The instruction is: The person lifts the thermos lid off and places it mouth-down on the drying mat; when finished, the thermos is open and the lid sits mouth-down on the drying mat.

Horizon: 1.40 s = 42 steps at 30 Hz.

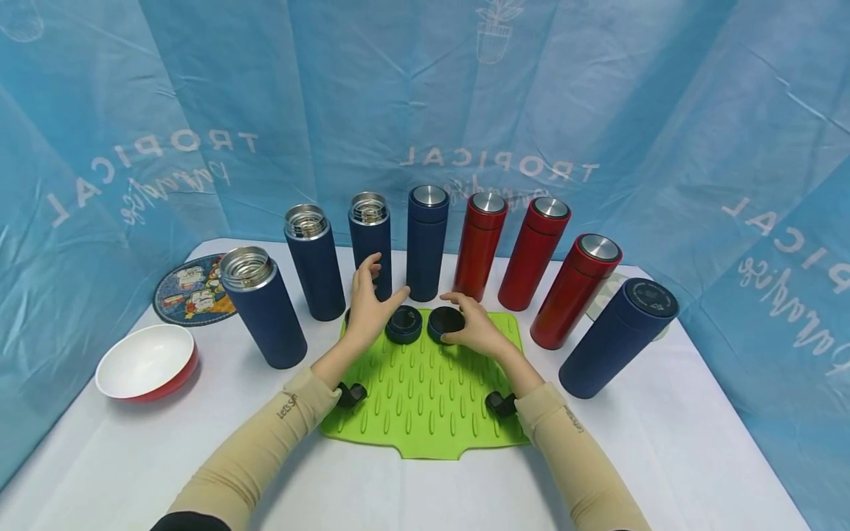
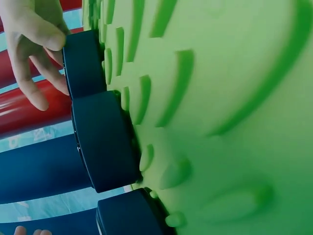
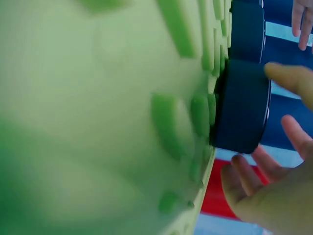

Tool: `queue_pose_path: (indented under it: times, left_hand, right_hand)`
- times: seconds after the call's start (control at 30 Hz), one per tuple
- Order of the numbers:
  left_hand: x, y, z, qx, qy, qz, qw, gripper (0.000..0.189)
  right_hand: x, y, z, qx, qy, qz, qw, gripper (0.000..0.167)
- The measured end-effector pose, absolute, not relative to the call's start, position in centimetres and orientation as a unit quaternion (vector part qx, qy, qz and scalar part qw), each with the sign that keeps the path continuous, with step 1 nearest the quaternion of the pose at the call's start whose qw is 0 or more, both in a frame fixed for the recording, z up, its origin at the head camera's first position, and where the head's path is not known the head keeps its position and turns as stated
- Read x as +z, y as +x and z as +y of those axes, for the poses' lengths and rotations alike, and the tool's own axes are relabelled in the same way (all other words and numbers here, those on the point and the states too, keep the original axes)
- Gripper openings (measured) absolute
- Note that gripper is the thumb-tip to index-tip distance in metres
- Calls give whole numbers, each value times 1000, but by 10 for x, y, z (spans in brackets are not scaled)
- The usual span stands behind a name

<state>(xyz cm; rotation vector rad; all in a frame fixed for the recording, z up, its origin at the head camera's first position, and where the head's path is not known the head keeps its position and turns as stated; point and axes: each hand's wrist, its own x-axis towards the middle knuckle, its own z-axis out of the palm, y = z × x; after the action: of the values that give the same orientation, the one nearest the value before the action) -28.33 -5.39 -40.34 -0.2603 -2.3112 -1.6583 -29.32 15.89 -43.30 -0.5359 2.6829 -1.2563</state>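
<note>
My right hand (image 1: 473, 326) reaches in from the right around a dark blue bottle lid (image 1: 443, 321) on the green ribbed mat (image 1: 425, 398). In the right wrist view the thumb overlaps the edge of that lid (image 3: 244, 105), and the other fingers lie spread loosely about it. Beside it on the mat sits a second blue lid (image 1: 403, 326). My left hand (image 1: 369, 310) hovers with spread fingers over the mat's far left, holding nothing. A third lid (image 2: 129, 215) stands close by, mostly hidden behind that hand in the head view.
Three lidless blue bottles (image 1: 265, 317) stand at the left. A capped blue bottle (image 1: 426, 251), three red bottles (image 1: 479, 247) and another capped blue bottle (image 1: 614, 339) curve to the right. A red-and-white bowl (image 1: 147, 361) and a patterned round mat (image 1: 191, 293) lie at left.
</note>
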Motion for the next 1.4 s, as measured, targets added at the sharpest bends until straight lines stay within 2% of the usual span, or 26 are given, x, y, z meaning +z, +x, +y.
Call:
queue_pose_path:
  times: [0.33, 0.57, 0.73, 0.87, 1.13, 1.4]
  left_hand:
    - [-394, -295, -39, -564, -132, -809, 97, 79]
    - [-395, -314, -25, -556, -103, -821, 80, 87]
    - [-396, -326, -18, -554, -92, -823, 89, 92]
    - [-396, -333, -13, -548, -87, -826, 95, 95]
    - [-395, -346, -5, -562, -69, -817, 103, 97]
    - [-395, -355, -3, -568, -58, -814, 105, 97]
  right_hand:
    - [-416, -278, 174, -481, -173, 858, 52, 65]
    - [-414, -267, 200, -480, -149, 863, 50, 66]
    - [-404, -254, 215, -492, -118, 860, 74, 64]
    - [-409, -253, 228, -464, -87, 877, 89, 64]
    - [-423, -251, 243, -343, -58, 931, 107, 71]
    - [-429, -251, 247, -300, -44, 943, 134, 78]
